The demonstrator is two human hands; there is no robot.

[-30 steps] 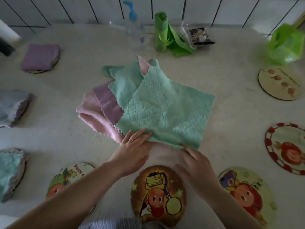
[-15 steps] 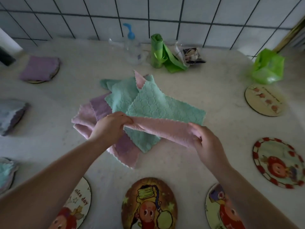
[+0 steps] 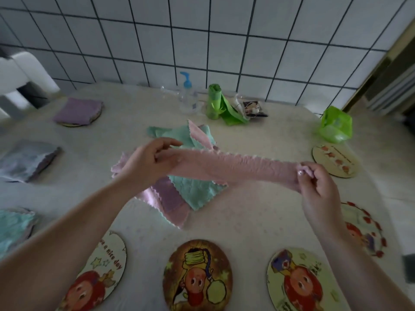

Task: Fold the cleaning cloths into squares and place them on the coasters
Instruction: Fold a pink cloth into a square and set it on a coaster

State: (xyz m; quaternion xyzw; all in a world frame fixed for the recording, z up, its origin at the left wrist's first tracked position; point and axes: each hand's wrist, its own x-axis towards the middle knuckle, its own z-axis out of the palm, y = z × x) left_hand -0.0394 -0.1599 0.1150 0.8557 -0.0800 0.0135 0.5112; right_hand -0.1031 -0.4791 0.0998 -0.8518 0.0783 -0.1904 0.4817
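Note:
A pink cloth [image 3: 235,167] is stretched in the air between my hands, above the table. My left hand [image 3: 148,162] pinches its left end and my right hand [image 3: 314,182] pinches its right end. Below it lies a loose pile of cloths [image 3: 193,191], green, purple and pink. Bare picture coasters lie along the near edge: one at the left [image 3: 101,272], one in the middle [image 3: 197,274], one at the right [image 3: 301,281]. Two more bare coasters sit at the right, one near [image 3: 368,230] and one farther back [image 3: 334,160].
Folded cloths rest on coasters at the left: purple [image 3: 78,111], grey [image 3: 24,160], green [image 3: 13,227]. At the back stand a pump bottle [image 3: 187,95], a green bag roll [image 3: 215,102] and a small packet [image 3: 253,108]. A green bag [image 3: 335,124] sits back right.
My hands went from pressing on the pile to lifting a pink cloth out of it. They have since moved apart, pulling the cloth taut, and the view has tilted up.

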